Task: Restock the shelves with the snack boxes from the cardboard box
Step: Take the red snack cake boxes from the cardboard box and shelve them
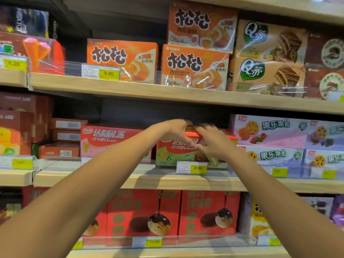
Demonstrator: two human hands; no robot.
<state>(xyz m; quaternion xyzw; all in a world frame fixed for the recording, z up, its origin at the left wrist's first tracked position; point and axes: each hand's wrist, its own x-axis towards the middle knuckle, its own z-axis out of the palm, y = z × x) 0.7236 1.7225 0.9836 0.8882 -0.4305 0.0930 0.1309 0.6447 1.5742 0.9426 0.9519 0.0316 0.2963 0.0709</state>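
Observation:
A red and green snack box [178, 153] stands on the middle shelf [167, 181], behind a 9.90 price tag. Both my hands rest on its top front edge. My left hand [174, 130] curls over the top left of the box. My right hand [214, 141] presses its fingers on the top and front face. A matching red and pink snack box [104, 140] stands just left of it on the same shelf. The cardboard box is out of view.
Orange boxes [193, 67] and tan Q boxes [264, 75] fill the upper shelf. Purple fruit boxes [275, 133] sit right of my hands. Red boxes [141, 216] line the lower shelf. A dark gap lies behind and above the held box.

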